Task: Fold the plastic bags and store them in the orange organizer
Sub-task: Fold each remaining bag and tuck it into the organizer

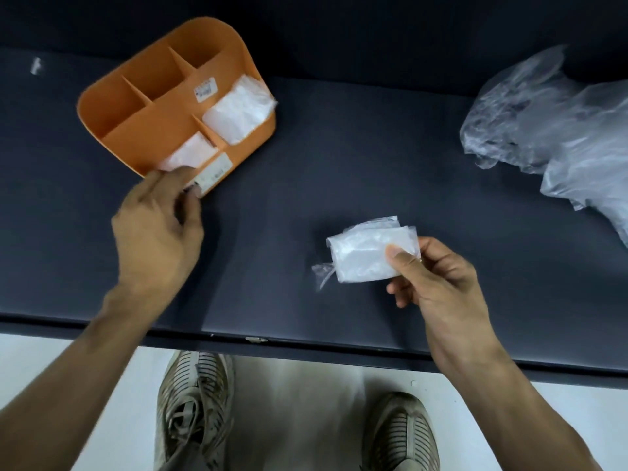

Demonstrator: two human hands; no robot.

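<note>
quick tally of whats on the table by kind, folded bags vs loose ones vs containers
Folded white plastic bags: 3. Two sit in the organizer, one in the right front compartment, one in the left front compartment; one is pinched in the right hand.
Loose crumpled clear plastic bags: 1 heap; bags in it cannot be counted.
Orange plastic divided organizers: 1.
Total: 5.

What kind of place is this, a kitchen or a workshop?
Hard to say; probably a plain indoor workroom. A bare dark table over a pale floor, holding only an orange organizer and loose plastic bags.
</note>
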